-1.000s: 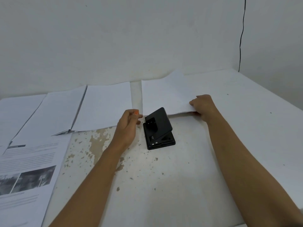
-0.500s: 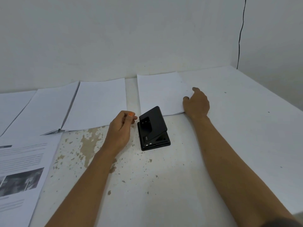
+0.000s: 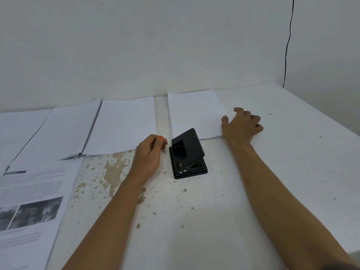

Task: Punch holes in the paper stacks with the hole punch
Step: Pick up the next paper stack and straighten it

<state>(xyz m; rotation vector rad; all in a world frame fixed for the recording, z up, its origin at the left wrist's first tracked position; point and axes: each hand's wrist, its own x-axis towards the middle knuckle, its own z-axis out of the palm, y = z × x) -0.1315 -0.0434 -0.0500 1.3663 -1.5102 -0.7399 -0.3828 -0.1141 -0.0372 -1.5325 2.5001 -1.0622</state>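
Observation:
A black hole punch (image 3: 188,153) stands on the white table with its lever raised, its mouth against the near edge of a white paper stack (image 3: 194,112) that lies flat behind it. My right hand (image 3: 240,125) rests at that stack's near right corner, fingers spread, holding nothing. My left hand (image 3: 151,151) sits just left of the punch, fingers curled shut, empty and not touching the punch. Further white stacks (image 3: 122,123) lie to the left along the wall.
A printed sheet with text and grey photos (image 3: 29,201) lies at the near left. More paper stacks (image 3: 58,133) overlap at the far left. The table (image 3: 194,221) has chipped, stained paint. A wall stands close behind, with a black cable (image 3: 288,45) at the right.
My right hand let go of the right stack, which dropped from lifted to flat on the table, and the hand opened beside it. My left hand stayed beside the punch.

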